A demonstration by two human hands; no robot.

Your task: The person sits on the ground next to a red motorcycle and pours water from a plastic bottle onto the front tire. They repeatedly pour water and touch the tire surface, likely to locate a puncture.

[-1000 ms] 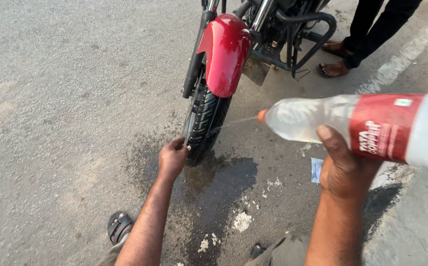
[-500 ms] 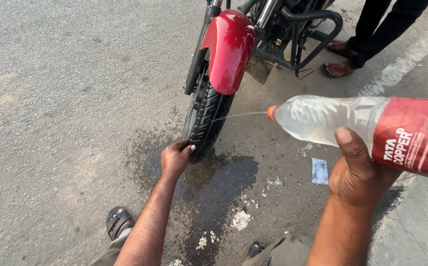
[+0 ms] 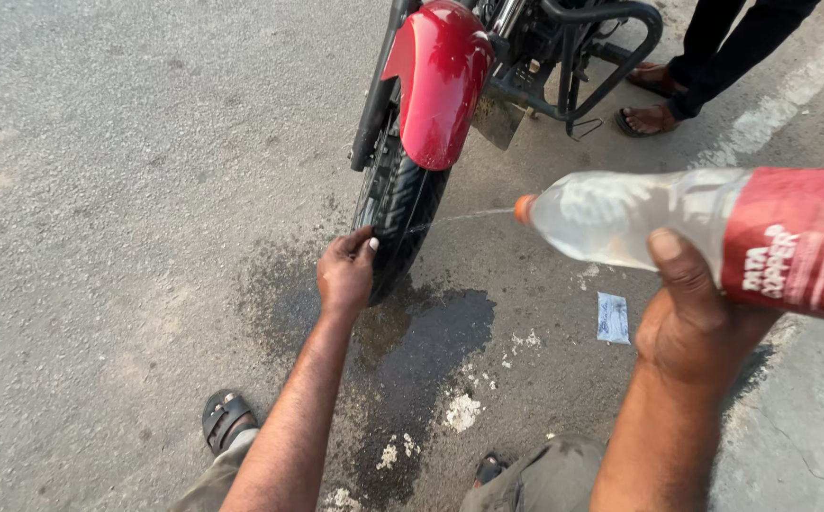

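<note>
Shift: since the earlier frame, bottle sits slightly lower
Left hand: arm stretched forward; fingers together, pressed on front tyre
Right hand: raised right of tyre; fingers clamped round bottle
Bottle: lies roughly level, cap toward tyre; thin jet seemingly reaches tread
Ground: wet patch under tyre

A red front mudguard curves at twelve o'clock, with a black crash guard to its right. At one o'clock stand another person's sandalled feet — dark trousers above. A wet patch darkens the asphalt at centre, and a small flattened wrapper lies at four o'clock.
</note>
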